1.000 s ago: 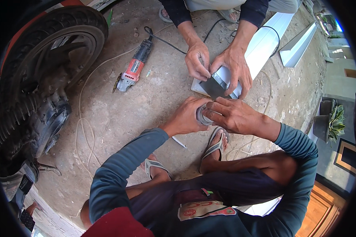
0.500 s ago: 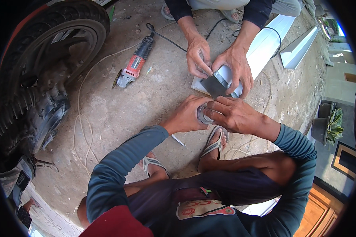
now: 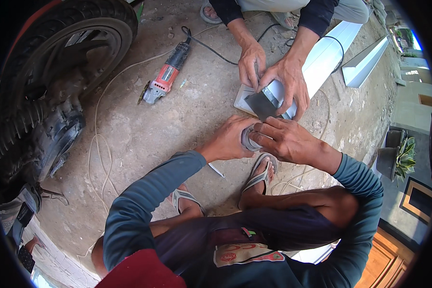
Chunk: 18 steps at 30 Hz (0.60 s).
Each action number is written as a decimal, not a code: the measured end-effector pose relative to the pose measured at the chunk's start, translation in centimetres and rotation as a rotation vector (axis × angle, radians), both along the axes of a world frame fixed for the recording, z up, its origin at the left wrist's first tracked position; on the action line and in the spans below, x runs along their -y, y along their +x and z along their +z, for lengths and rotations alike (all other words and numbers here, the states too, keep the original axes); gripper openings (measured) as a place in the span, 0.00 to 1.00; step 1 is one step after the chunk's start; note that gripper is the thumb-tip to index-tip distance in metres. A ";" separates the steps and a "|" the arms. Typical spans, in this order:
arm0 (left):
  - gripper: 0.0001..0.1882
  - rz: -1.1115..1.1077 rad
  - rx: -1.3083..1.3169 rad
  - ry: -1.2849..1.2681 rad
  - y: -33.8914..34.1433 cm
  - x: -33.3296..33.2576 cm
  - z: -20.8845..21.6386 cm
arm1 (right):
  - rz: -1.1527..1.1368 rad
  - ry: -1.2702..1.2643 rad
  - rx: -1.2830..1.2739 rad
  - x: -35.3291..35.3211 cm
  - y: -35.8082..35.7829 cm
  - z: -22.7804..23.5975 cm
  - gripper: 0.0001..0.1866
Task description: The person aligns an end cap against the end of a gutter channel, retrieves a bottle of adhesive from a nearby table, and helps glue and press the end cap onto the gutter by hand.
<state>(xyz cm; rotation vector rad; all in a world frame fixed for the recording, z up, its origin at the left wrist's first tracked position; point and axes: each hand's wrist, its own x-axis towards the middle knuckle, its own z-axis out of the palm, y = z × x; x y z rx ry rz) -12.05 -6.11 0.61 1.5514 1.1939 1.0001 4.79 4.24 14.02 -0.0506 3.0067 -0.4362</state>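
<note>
My left hand (image 3: 228, 139) is closed around the side of a round silvery-grey roll (image 3: 249, 139). From the other side, the bent fingers of my right hand (image 3: 289, 140) grip the roll's rim, hiding part of it. Just beyond my hands, another person's two hands (image 3: 289, 79) (image 3: 252, 65) hold the end of a long white channel-shaped strip (image 3: 324, 60). A dark grey flat piece (image 3: 263, 105) lies at that end, close to my right fingertips. Whether my fingers touch it I cannot tell.
A red and black angle grinder (image 3: 167, 74) lies on the rough concrete, its cable running toward the other person. A motorbike wheel (image 3: 98, 48) stands at the left. A second white strip (image 3: 365, 62) and a potted plant (image 3: 404, 156) are to the right; a thin pale cord (image 3: 97, 137) loops on the ground.
The view has shifted slightly. The other person's hand on the left has drawn nearer to their other hand, at the white strip's end. My hands stay on the roll.
</note>
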 end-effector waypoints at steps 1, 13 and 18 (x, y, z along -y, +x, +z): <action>0.43 0.002 0.001 0.000 0.0 0.0 0.0 | 0.002 0.009 0.001 0.0 0.0 0.1 0.21; 0.44 -0.005 0.007 0.013 0.1 0.0 -0.1 | 0.007 0.027 0.038 -0.1 0.3 -0.2 0.26; 0.44 -0.009 0.003 0.001 0.0 0.0 -0.3 | -0.002 0.022 0.084 -0.1 0.4 -0.6 0.29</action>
